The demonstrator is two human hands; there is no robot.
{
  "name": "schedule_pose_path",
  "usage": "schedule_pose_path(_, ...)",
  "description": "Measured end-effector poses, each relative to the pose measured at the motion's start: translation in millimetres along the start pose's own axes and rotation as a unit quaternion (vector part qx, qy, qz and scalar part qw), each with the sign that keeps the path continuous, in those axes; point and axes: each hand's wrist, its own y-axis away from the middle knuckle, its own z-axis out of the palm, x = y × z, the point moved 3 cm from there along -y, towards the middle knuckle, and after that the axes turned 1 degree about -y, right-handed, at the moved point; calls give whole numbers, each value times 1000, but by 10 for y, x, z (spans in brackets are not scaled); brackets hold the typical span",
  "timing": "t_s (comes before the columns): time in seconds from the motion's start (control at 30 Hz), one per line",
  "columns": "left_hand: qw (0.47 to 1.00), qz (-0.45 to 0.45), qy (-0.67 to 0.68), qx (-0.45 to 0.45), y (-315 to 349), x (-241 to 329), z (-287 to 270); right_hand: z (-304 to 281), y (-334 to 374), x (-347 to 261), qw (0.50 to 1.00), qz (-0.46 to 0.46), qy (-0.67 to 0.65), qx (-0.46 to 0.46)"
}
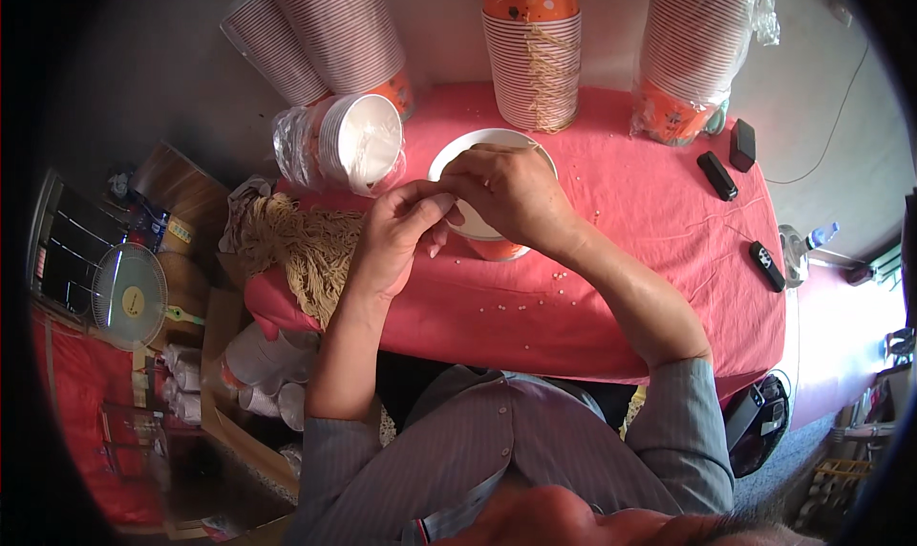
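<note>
Both my hands meet over the near-left rim of a white and orange paper bucket (499, 250), which stands upright on the table. My left hand (390, 235) has its thumb and forefinger pinched together, and its other fingers are curled. The fingers of my right hand (523, 194) are bent down against the left fingertips, with its wrist over the bucket's right side. Whatever the fingertips hold is too small or hidden to make out. To the left of my left hand, a heap of tan cords (310, 250) hangs over the table edge.
Small white beads (522, 307) lie scattered on the red tablecloth (659, 259). Tall stacks of paper buckets (532, 68) line the back, and a plastic-wrapped stack (358, 140) lies tipped at left. Dark devices (716, 175) sit at right. A fan (131, 298) and boxed cups (263, 374) are left.
</note>
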Motion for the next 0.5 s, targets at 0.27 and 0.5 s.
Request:
schedule_pose_path(0.27, 999, 21, 5, 32, -38, 28, -66, -59, -43, 121, 993, 34, -110, -35)
schedule_pose_path(0.5, 999, 30, 13, 43, -45, 16, -33, -3, -7, 121, 992, 39, -85, -84)
